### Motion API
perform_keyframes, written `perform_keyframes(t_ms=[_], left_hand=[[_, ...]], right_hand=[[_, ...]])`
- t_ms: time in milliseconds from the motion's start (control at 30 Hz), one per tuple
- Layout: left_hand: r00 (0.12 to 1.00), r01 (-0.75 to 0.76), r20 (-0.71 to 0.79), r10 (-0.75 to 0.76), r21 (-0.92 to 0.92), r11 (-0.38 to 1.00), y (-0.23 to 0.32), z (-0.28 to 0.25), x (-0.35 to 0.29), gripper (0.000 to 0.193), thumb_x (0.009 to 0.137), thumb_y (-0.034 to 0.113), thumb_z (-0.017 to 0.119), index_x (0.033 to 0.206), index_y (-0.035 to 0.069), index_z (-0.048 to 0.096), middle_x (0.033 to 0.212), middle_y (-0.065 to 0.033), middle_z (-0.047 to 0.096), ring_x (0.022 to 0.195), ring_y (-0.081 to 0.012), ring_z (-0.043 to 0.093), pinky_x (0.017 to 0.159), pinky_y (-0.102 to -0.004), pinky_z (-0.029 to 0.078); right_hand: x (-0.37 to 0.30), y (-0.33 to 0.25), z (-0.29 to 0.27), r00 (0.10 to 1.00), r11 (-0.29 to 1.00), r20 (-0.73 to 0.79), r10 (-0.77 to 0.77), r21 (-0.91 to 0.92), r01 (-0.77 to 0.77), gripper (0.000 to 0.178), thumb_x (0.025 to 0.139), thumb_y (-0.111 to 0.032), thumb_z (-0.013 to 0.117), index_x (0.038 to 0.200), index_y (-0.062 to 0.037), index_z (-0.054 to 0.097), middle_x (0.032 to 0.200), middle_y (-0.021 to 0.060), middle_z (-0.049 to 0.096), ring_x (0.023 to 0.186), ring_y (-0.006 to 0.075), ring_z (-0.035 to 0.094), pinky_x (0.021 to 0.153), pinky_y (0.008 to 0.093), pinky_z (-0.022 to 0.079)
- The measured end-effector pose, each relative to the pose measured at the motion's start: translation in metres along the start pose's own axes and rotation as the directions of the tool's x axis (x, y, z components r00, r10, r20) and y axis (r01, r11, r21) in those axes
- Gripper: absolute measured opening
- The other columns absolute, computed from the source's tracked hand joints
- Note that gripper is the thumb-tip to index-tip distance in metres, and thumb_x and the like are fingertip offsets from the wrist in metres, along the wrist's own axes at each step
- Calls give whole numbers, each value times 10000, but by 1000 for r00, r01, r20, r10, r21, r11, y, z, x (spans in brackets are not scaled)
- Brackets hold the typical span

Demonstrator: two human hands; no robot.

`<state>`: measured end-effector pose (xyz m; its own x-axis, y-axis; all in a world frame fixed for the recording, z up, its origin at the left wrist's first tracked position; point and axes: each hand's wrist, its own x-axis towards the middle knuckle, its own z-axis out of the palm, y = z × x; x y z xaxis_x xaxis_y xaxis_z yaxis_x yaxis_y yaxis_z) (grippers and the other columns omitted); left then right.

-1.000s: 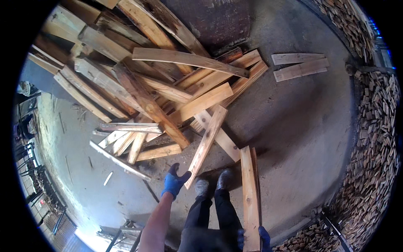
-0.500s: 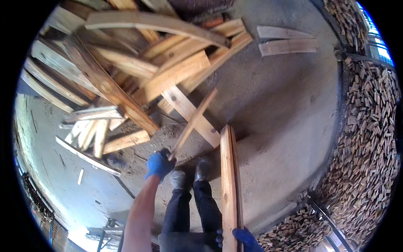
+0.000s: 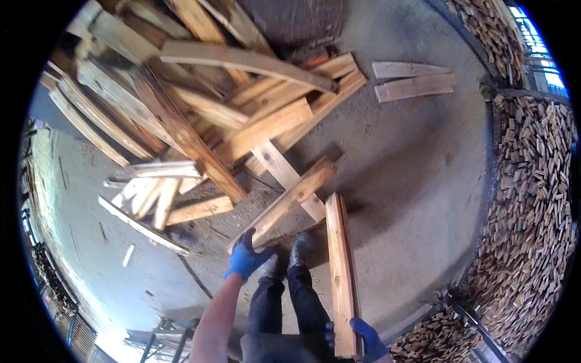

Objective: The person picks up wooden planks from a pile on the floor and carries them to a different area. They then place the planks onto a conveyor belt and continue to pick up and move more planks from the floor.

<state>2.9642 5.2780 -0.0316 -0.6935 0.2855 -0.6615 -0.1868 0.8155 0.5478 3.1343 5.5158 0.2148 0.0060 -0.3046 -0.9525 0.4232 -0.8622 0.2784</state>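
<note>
My left hand, in a blue glove, has its fingers and thumb spread at the near end of a rough wooden plank. This plank slants away to the right with its broad face showing, over a paler board on the floor. Whether the hand still touches it is hard to tell. At the lower right my right hand, also blue-gloved, is closed around the near end of long wooden planks held together lengthwise beside my legs. Part of that hand is hidden beneath the wood.
A loose heap of boards fills the upper left, with shorter pieces at its near side. Two boards lie apart at the upper right. A tall bank of stacked wood pieces runs along the right. My boots stand between the planks.
The left plank has turned from edge-on to broad face up, and my left hand's fingers have spread from a closed grip. The planks in my right hand have shifted slightly right and nearer me.
</note>
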Motion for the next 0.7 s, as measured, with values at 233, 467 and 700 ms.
perform_keyframes(t_ms=[233, 467, 700], left_hand=[[898, 192, 427, 109, -602, 775, 61, 62, -20, 382, 878, 175, 619, 1209, -2, 550, 1114, -126, 610, 977, -193, 573, 829, -306, 468], [613, 734, 788, 55, -542, -410, 136, 17, -179, 551, 870, 257, 596, 1327, 28, 390, 1210, -190, 530, 1149, -331, 522, 981, -465, 439], [826, 89, 259, -501, -937, -337, 90, 34, -177, 523, 872, 293, 520, 1352, 96, 450, 1293, -112, 540, 1176, -192, 516, 986, -349, 413]], right_hand=[[17, 31, -13, 985, 945, -80, -152, -304, 121, 483, 801, -216, 683, 1197, 9, 523, 980, 122, 648, 821, 201, 643, 687, 304, 548], [-70, 24, 25, 994, 574, 24, -110, -815, 83, 652, 790, -260, 704, 1320, -11, 416, 1218, 153, 491, 1096, 195, 460, 910, 310, 405], [55, -135, 63, 695, -946, 714, 81, -164, 279, 886, 721, -457, 682, 1463, -218, 261, 811, 122, 559, 624, 249, 565, 461, 412, 404]])
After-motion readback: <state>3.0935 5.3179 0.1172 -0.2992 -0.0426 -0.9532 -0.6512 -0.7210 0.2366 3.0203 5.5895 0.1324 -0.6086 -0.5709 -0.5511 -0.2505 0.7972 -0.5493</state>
